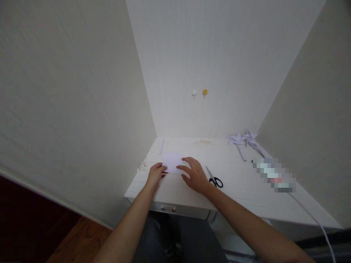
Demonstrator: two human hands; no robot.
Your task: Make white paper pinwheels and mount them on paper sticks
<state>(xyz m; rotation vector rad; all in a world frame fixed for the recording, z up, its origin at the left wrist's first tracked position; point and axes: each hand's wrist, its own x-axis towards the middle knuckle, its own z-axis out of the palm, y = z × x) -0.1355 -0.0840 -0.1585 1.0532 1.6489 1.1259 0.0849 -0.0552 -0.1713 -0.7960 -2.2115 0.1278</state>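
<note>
A small sheet of pale lilac paper (172, 163) lies on the white desk between my hands. The thumb and fingers of my left hand (156, 173) pinch its lower left edge. My right hand (195, 174) has its fingers spread, with the fingertips on or just over the paper's right side; whether they touch it I cannot tell. Close to the right of that hand lie scissors (215, 179) with black handles, blades pointing away from me. A narrow folded strip of pale paper (161, 146) rests behind the sheet, toward the left wall.
Two pale paper pinwheels (238, 139) with stick handles lie in the back right corner. A blurred-out object (274, 176) and a white cable (307, 210) are at the right. Small whitish pieces (143, 165) are heaped at the left edge. Walls enclose the desk (181, 191) on three sides.
</note>
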